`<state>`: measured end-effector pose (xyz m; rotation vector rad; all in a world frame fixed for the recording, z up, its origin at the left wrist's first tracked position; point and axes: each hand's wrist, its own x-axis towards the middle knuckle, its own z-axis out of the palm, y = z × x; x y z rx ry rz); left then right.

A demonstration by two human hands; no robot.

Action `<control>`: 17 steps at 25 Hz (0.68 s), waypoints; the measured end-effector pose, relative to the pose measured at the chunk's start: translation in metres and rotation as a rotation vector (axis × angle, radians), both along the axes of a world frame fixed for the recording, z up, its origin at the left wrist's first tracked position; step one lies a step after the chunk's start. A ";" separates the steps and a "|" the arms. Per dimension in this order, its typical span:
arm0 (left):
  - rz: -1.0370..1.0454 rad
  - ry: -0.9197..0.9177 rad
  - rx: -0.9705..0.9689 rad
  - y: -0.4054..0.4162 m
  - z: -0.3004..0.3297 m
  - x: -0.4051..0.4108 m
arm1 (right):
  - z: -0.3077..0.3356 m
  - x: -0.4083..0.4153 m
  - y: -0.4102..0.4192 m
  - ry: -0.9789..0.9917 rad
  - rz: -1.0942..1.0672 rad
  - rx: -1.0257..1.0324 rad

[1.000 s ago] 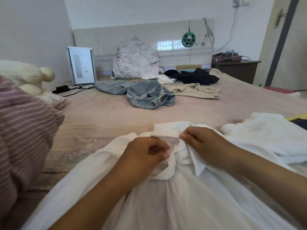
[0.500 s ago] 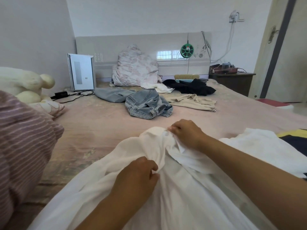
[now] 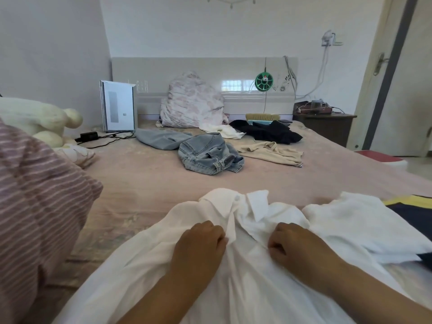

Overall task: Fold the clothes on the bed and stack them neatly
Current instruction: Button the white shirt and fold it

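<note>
A white shirt (image 3: 145, 265) is spread on the bed (image 3: 152, 183), collar at the far end, its long axis running from the hands toward the headboard. The placket edges are pinched in curled fingers by the left hand (image 3: 198, 244) and right hand (image 3: 297, 244), set level just below the collar, neither nearer. No readable writing is seen.

A white collared shirt (image 3: 233, 265) lies spread at the near edge of the bed (image 3: 145, 181), collar pointing away. Just right sits a folded white garment (image 3: 357, 225). Farther off lie crumpled blue jeans (image 3: 208, 153), a beige top (image 3: 271, 152) and a black garment (image 3: 268, 132).
</note>
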<state>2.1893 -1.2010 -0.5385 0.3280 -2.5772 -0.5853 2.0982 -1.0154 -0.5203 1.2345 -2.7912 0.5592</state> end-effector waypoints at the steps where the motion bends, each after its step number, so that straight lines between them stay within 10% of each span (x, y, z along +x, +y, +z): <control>1: 0.003 0.031 0.036 0.000 0.005 0.002 | 0.003 0.002 0.000 0.017 0.006 -0.007; 7: -0.022 0.022 0.057 0.011 0.047 0.028 | 0.022 0.040 0.022 -0.041 0.050 -0.145; 17: -0.182 -0.523 -0.150 0.056 0.025 0.099 | 0.003 0.075 0.053 -0.067 0.209 -0.167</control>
